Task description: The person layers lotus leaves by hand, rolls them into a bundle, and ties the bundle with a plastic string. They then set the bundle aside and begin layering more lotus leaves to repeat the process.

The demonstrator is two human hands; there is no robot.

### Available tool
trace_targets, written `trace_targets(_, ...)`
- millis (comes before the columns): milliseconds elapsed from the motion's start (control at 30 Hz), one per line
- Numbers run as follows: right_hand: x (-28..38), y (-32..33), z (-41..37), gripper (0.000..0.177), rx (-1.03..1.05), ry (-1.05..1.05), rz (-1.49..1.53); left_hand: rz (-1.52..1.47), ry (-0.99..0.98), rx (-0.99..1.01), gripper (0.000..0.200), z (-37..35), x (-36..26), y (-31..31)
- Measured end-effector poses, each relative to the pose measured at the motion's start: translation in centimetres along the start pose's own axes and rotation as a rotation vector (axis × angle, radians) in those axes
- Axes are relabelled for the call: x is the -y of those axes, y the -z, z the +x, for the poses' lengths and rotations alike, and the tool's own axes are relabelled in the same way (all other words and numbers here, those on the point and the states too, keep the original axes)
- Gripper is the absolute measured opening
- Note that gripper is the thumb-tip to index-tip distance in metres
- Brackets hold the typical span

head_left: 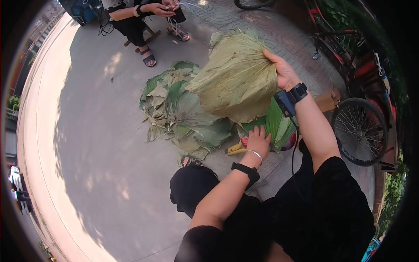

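Observation:
My right hand (283, 72) is closed on the edge of a large, dry, yellow-green lotus leaf (238, 78), which hangs raised to the left of it. Below that leaf, my left hand (256, 142) lies with fingers apart on a bundle of bright green leaves (278, 124). Beside its fingertips are yellow bananas (235, 148) and something red, mostly hidden. To the left, a pile of lotus leaves (187, 109), some green and some dried and curled, lies on the ground.
Across from me sits a person in sandals, whose hands (163, 8) hold white cord. A bicycle wheel (360, 131) and a cardboard box (327, 100) stand close on my right. Grey pavement (104, 131) stretches to the left, partly in shade.

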State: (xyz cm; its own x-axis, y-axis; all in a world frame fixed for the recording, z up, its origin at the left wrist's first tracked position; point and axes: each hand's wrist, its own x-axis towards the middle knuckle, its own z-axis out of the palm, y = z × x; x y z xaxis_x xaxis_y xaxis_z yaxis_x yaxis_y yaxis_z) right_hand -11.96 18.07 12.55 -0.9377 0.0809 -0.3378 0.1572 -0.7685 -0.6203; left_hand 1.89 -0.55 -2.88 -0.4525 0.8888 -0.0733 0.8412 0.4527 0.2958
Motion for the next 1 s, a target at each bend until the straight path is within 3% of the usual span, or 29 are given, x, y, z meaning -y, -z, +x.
trace_targets(100,7.3,4.2,-8.4,0.04,-0.088,0.204,-0.113,0.01,0.007,0.035,0.05,-0.5,-0.5,1.2)
trace_targets(200,12.4,5.6,-17.1,0.04,-0.255,0.484,-0.15,0.185,-0.067,-0.14,0.051,-0.7,-1.1,0.1)
trace_targets(300,15.1,6.6,-24.7,0.04,-0.291,0.626,-0.236,0.298,-0.111,-0.22,0.05,-0.6,-2.0,-1.8)
trace_targets(433,15.4,10.1,-29.9,0.041,-0.311,0.749,-0.322,0.095,-0.113,-0.215,0.063,-1.2,-2.3,-0.9)
trace_targets(667,12.6,15.0,-32.8,0.04,-0.384,0.614,-0.051,0.062,-0.16,-0.213,0.069,-0.3,-2.6,-0.2)
trace_targets(833,11.7,16.7,-33.8,0.039,-0.521,0.697,0.098,0.066,-0.147,-0.138,0.064,1.4,-2.1,-0.8)
trace_targets(1000,12.4,16.8,-34.0,0.035,-0.65,0.91,0.144,-0.452,0.217,-0.361,0.038,4.0,0.0,0.0)
